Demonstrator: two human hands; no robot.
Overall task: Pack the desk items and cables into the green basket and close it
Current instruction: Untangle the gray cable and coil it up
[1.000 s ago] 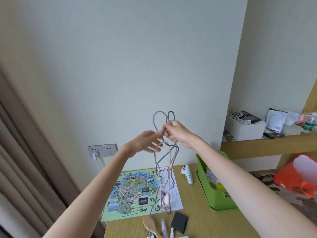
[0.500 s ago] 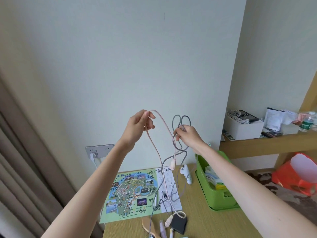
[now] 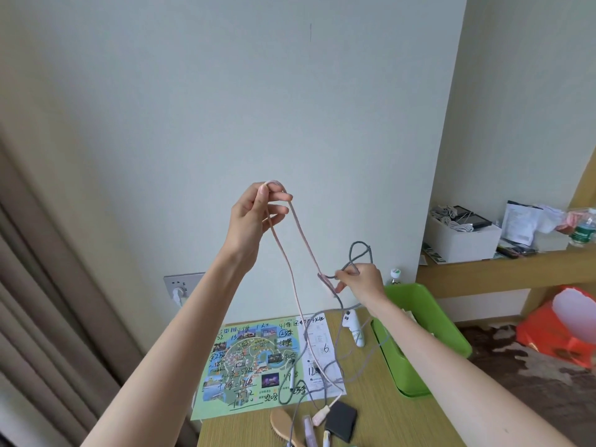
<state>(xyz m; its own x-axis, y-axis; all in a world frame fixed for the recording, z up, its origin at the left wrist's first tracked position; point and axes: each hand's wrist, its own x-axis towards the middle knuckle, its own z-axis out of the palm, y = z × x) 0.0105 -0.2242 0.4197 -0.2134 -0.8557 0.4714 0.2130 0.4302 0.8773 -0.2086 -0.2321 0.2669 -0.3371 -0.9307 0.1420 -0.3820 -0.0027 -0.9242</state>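
My left hand [image 3: 254, 221] is raised high and pinches the bend of a pink cable [image 3: 290, 269], whose two strands hang down toward the desk. Lower and to the right, my right hand [image 3: 362, 279] grips a looped grey cable [image 3: 359, 253] and touches one pink strand where the two cables tangle. Both cables trail onto the wooden desk [image 3: 380, 424]. The green basket [image 3: 416, 301] stands open at the desk's right edge, behind my right forearm, with some items inside.
On the desk lie a colourful map sheet [image 3: 248, 366], a white device [image 3: 354, 327], a wooden hairbrush [image 3: 282, 424], a black square item [image 3: 342, 421] and small tubes. A wall socket [image 3: 180, 283] holds a plug. A shelf [image 3: 503, 269] with a white box is at right, an orange bag [image 3: 561, 327] below.
My left hand has lifted the pink cable higher and leftward, drawing it out of the grey one. My right hand has dropped lower with the grey loops.
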